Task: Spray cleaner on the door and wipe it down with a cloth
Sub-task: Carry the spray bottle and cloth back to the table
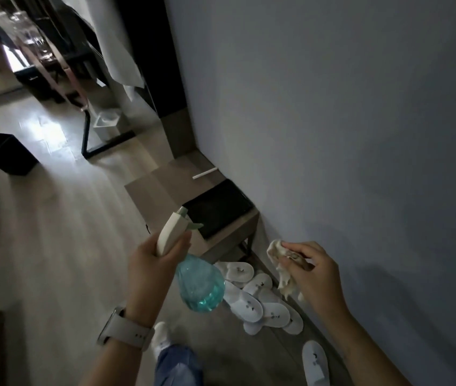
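The left hand (pixel 151 263) is wrapped round the neck of a spray bottle (pixel 193 274), fingers curled close on the white head, with the blue-tinted body hanging below and the nozzle aimed toward 1 o'clock. The right hand (pixel 310 271) has a pale cloth (pixel 282 268) bunched in its curled fingers, close to the grey surface (pixel 332 121) that fills the frame from 12 to 4 o'clock. Whether that flat surface is the door itself or a wall beside it I cannot tell; no handle or frame edge shows on it.

By my reading this is the start of the job: both tools are in hand, no wet patch or spray mark shows on the surface, and the cloth is not yet touching it. The next move calls for turning the nozzle square on to the surface, squeezing the trigger, then bringing the cloth flat against the wet area.

Around the feet, at 5 to 6 o'clock, a heap of white slippers (pixel 260 299) lies against the base of the surface, with one more slipper (pixel 314 363) apart near the bottom edge. A low counter (pixel 232 232) with a dark tray (pixel 218 210) on it stands at the centre, against the same surface. These could crowd a step closer and may catch drips. Farther off, at 9 o'clock, a black bin (pixel 5 153) sits on the floor (pixel 54 232), and a white bin (pixel 105 122) stands at 11 o'clock beside a dark metal leg.
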`<control>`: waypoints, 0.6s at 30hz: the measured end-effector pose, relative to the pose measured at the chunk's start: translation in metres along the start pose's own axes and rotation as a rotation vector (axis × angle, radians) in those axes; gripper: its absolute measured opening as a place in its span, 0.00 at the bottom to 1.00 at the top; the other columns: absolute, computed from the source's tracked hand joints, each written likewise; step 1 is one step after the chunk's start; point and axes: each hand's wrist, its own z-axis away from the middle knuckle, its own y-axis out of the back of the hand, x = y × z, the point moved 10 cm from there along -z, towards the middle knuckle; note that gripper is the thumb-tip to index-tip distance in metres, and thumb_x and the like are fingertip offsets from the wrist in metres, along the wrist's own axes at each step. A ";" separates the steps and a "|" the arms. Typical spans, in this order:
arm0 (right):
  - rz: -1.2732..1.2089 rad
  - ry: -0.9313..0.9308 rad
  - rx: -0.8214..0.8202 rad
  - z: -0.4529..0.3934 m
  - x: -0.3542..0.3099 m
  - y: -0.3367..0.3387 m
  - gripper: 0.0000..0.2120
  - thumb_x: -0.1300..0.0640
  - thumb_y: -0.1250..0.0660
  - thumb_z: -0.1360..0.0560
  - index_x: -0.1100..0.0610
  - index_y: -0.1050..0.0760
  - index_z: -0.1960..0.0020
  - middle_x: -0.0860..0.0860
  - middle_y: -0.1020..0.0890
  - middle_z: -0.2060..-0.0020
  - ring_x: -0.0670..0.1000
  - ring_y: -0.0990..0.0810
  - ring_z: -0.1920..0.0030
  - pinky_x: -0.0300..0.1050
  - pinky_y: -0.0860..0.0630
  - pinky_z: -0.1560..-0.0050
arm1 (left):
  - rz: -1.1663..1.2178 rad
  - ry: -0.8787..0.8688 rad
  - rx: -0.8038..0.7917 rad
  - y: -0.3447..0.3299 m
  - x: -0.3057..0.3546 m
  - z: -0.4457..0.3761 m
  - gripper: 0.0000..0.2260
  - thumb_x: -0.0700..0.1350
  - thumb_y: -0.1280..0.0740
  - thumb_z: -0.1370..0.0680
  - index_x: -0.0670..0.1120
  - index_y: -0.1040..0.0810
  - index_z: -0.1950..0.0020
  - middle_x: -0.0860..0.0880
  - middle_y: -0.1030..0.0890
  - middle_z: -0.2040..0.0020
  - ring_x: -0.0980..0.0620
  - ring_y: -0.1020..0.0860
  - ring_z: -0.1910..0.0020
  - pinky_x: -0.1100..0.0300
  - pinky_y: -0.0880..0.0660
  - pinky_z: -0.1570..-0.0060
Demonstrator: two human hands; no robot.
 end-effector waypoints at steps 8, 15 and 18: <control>0.031 -0.164 0.238 -0.065 -0.025 -0.142 0.11 0.66 0.27 0.28 0.55 0.17 0.48 0.45 0.19 0.54 0.42 0.20 0.53 0.25 0.27 0.57 | -0.125 -0.070 -0.238 0.045 -0.040 -0.176 0.05 0.62 0.27 0.30 0.67 0.19 0.56 0.48 0.15 0.61 0.46 0.17 0.59 0.41 0.20 0.58; 0.017 -0.348 0.404 -0.103 -0.004 -0.200 0.12 0.64 0.27 0.28 0.48 0.19 0.51 0.43 0.19 0.54 0.38 0.21 0.53 0.26 0.27 0.55 | -0.179 -0.051 -0.415 0.012 -0.067 -0.291 0.04 0.56 0.25 0.28 0.60 0.18 0.56 0.50 0.17 0.66 0.49 0.19 0.64 0.44 0.21 0.61; -0.036 -0.436 0.496 -0.128 0.022 -0.219 0.10 0.64 0.27 0.27 0.51 0.18 0.51 0.46 0.18 0.55 0.43 0.20 0.53 0.27 0.26 0.56 | -0.204 -0.038 -0.467 -0.020 -0.083 -0.334 0.06 0.57 0.26 0.29 0.57 0.18 0.59 0.50 0.18 0.68 0.50 0.19 0.66 0.48 0.21 0.64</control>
